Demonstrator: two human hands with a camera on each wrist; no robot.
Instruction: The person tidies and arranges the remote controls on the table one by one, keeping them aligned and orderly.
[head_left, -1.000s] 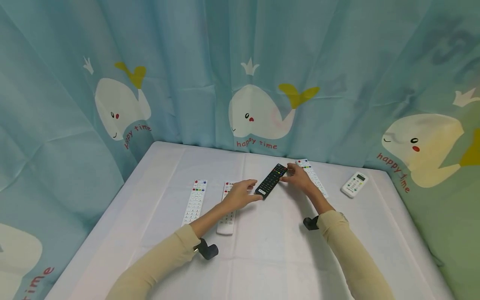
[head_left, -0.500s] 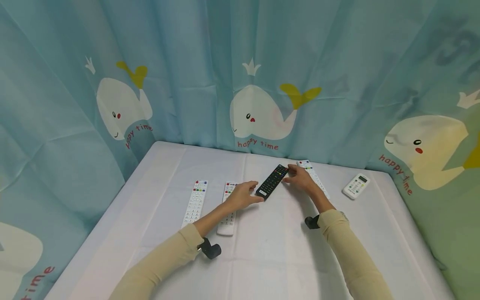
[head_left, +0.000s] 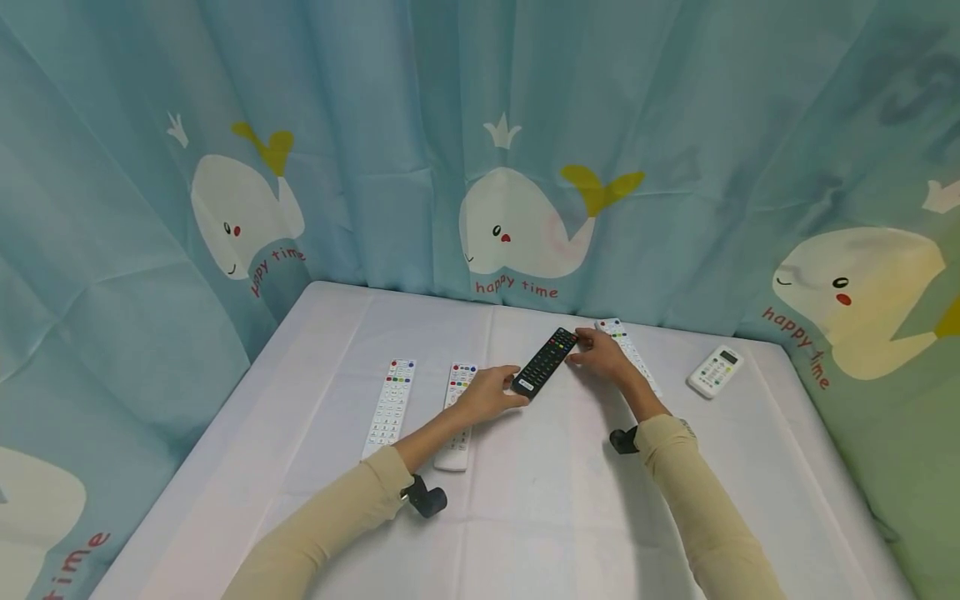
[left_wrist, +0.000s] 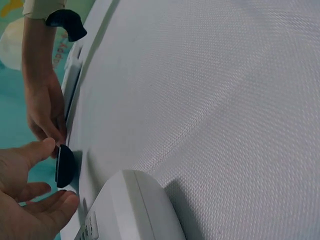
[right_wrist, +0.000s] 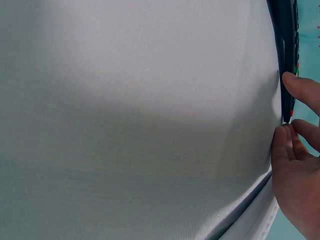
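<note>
A black remote control with a white label at its near end lies slantwise on the white-covered table. My left hand holds its near end, fingers by the left edge and thumb at the near corner. In the left wrist view, thumb and fingers of the left hand stand on either side of that dark end. Around the far right corner, my right hand pinches the remote. Close up in the right wrist view, the right hand's thumb overlaps the remote's side, while the fingers meet its end.
Two white remotes lie at left: one outermost, the other partly under my left forearm. Another white remote lies behind my right hand. A small white remote with a display is far right. A whale-print curtain surrounds the table.
The left fingers have come slightly closer to the black remote's edge. The remote and right hand have barely moved; the head view has shifted slightly.
</note>
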